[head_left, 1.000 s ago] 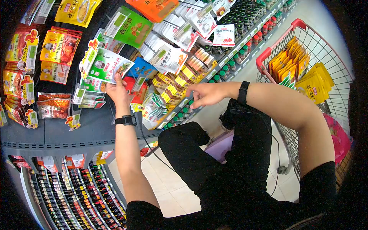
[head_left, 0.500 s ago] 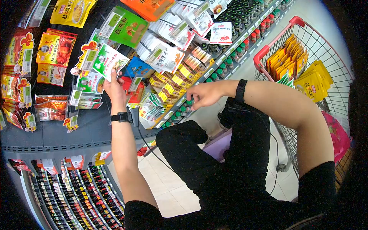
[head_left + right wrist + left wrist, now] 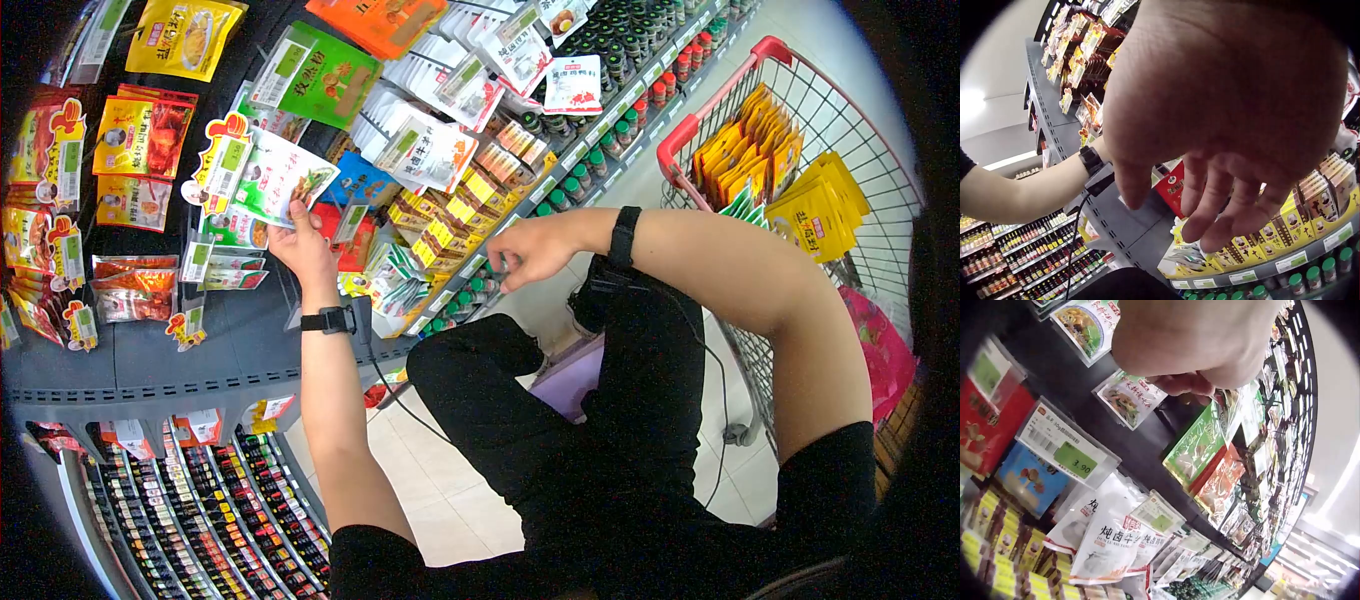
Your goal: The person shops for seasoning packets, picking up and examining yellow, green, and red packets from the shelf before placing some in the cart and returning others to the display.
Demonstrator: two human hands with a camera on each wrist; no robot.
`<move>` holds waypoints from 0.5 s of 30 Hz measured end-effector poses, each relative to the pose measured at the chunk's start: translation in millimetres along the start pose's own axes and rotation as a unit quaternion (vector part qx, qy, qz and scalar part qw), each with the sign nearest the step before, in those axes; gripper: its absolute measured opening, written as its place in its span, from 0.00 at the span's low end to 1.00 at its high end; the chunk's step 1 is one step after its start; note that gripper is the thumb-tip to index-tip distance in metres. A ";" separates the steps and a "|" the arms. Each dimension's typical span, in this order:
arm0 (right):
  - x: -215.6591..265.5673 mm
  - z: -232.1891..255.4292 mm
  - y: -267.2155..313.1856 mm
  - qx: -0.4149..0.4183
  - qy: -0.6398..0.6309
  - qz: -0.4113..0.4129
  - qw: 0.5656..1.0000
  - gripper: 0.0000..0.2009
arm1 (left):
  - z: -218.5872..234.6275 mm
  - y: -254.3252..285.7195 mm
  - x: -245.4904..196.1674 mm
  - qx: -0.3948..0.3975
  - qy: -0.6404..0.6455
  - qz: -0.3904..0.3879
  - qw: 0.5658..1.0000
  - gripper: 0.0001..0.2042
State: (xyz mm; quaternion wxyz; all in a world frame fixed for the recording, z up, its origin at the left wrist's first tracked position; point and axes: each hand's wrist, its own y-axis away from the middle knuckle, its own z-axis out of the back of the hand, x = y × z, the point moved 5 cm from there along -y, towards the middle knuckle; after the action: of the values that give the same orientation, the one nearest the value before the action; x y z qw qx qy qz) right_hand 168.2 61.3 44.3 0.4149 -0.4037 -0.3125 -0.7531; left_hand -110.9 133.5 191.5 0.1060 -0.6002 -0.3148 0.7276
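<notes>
Since left hand [image 3: 303, 248] pinches the white-green packet [image 3: 287, 174] (head view, ten o'clock) only at its five-o'clock edge, it could slip; price tag [image 3: 222, 166] at packet's nine o'clock could snag it. Right hand [image 3: 540, 246]: loosely curled, empty.

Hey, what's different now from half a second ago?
The left hand has drawn its white-and-green packet slightly back toward the body. Nothing was grabbed or released. The right hand stays empty; the yellow packets in the cart are unchanged.
</notes>
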 end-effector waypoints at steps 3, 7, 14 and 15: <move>0.2 1.9 2.4 0.006 0.000 -0.001 1.000 0.25 | -3.9 1.6 -7.7 -0.013 -0.007 -0.016 1.000 0.09; -2.6 -1.1 0.6 0.012 0.011 -0.001 1.000 0.25 | -5.4 -6.9 -8.3 -0.017 0.009 0.031 0.999 0.09; 5.0 1.3 6.3 0.022 0.039 0.003 0.999 0.25 | -3.0 -17.5 -1.2 -0.036 0.034 0.106 0.993 0.10; 4.1 0.8 5.8 0.027 0.039 -0.001 0.999 0.25 | -4.8 -18.0 -1.2 -0.036 0.034 0.112 0.992 0.10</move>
State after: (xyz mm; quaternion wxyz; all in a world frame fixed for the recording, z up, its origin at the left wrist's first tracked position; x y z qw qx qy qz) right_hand 172.2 57.7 49.0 0.4369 -0.3627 -0.3161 -0.7600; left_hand -110.1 148.5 202.6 0.0125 -0.6593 -0.2677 0.7025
